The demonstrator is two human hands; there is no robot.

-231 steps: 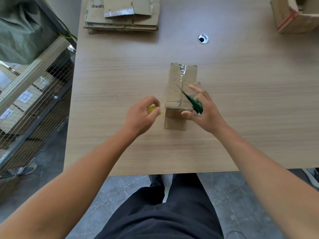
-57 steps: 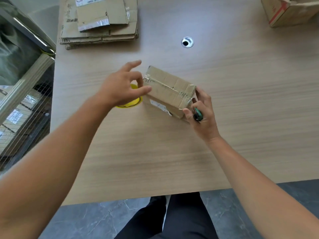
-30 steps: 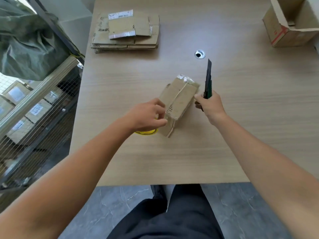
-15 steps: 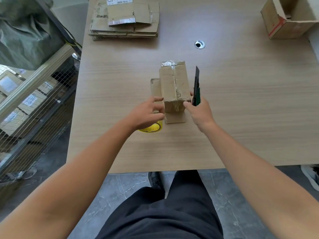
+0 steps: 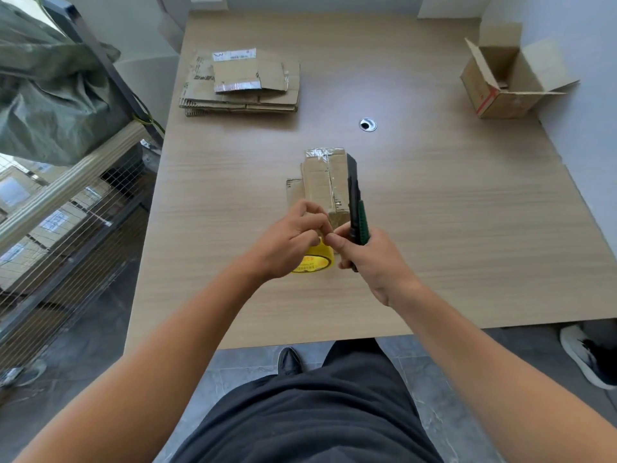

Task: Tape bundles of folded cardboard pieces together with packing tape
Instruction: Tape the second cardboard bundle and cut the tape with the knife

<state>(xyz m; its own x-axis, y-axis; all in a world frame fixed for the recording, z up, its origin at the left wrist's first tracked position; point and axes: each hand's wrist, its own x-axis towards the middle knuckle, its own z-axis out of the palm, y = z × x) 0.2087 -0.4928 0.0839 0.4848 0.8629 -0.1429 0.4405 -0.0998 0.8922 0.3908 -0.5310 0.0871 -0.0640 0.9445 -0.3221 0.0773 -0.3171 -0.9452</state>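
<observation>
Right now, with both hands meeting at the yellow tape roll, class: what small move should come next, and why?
Probably peel the tape's free end and draw a short strip toward the cardboard bundle. The left hand holds the tape roll just short of the bundle's near end, and the right hand, gripping the utility knife, reaches thumb and forefinger to the same spot.

We see a yellow tape roll [image 5: 315, 260] with red lettering, a green-and-black utility knife [image 5: 356, 208], brown cardboard bundle [image 5: 325, 182] under shiny clear tape, pale wood-grain desk [image 5: 467, 212], red-striped brown box [image 5: 500, 85].
</observation>
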